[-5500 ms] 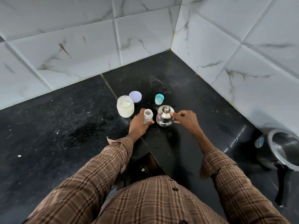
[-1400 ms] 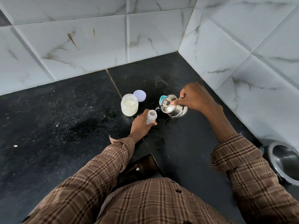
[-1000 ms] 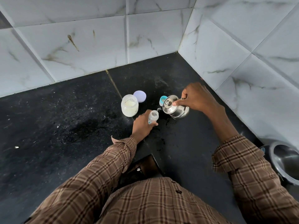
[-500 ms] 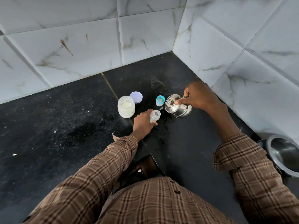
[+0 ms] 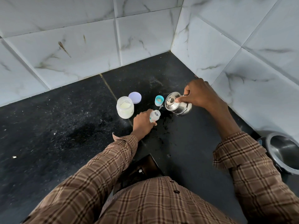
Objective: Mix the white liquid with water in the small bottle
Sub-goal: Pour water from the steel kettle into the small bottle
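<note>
Two hands are at work on the black counter [image 5: 48, 126], and I read this as the water-adding step. My left hand [image 5: 143, 122] has its fingers wrapped round the small bottle [image 5: 154, 116], which stands open-mouthed and slightly tilted just in front of the teal cap [image 5: 159, 100]. My right hand [image 5: 200, 96] grasps the steel kettle [image 5: 178, 104], forefinger pressed on its lid, and tips the spout down to the bottle's mouth; a thin stream seems to run between them, though it is too fine to be sure. The jar of white liquid [image 5: 125, 107] stands uncovered to the left, its lilac lid [image 5: 135, 97] behind it. Next, I judge, the kettle must be levelled off gently before the narrow mouth overflows, since wet spots already show beside the bottle.
</note>
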